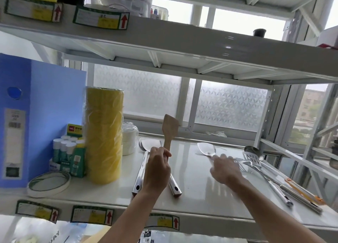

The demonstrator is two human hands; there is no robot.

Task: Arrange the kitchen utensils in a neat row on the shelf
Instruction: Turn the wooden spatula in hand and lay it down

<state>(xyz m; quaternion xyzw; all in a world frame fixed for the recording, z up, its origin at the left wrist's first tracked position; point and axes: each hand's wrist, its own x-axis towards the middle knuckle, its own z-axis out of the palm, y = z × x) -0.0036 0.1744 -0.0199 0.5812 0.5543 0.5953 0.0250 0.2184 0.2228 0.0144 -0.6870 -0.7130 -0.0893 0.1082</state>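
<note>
My left hand (158, 166) grips the handle of a wooden spatula (170, 128) and holds it upright above the white shelf (193, 186). Beneath that hand lie two steel utensils (141, 171) with shiny handles pointing toward me. My right hand (225, 169) is blurred and closes on the neck of a steel turner (206, 148) whose blade rests on the shelf. At the right lies a loose pile: a slotted turner (252, 158), a ladle (251, 149), a fork (241, 162) and an orange-tipped tool (301, 192).
A yellow roll stack (104, 134) stands left of the utensils, with white tape rolls (129, 140) behind it. Glue sticks (66, 151), a blue file box (27, 118) and a flat tape ring (49, 183) fill the left end. Another shelf (164, 41) hangs close overhead.
</note>
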